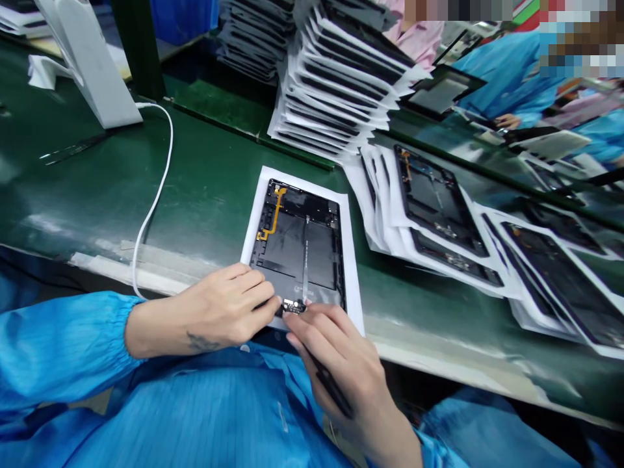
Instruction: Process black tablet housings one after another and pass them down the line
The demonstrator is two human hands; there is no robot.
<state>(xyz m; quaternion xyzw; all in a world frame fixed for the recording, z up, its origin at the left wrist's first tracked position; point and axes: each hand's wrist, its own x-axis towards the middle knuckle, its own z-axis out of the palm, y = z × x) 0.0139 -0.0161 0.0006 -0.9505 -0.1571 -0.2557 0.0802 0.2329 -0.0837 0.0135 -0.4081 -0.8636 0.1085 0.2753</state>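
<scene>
A green table [195, 169] runs across the view, and an opened tablet [297, 247] lies on a white paper sheet [353, 260] near its edge, insides showing. A small circuit board [292, 306] sits at the tablet's near end. The left hand's [224, 305] fingers [258, 292] curl in against it; whether they grip it is hidden. The right hand [341, 364] closes around a black tool [332, 390], its fingers [305, 322] at the board. Paper-backed tablet stacks [341, 84] rise beyond, and a white cable [160, 175] curves left.
</scene>
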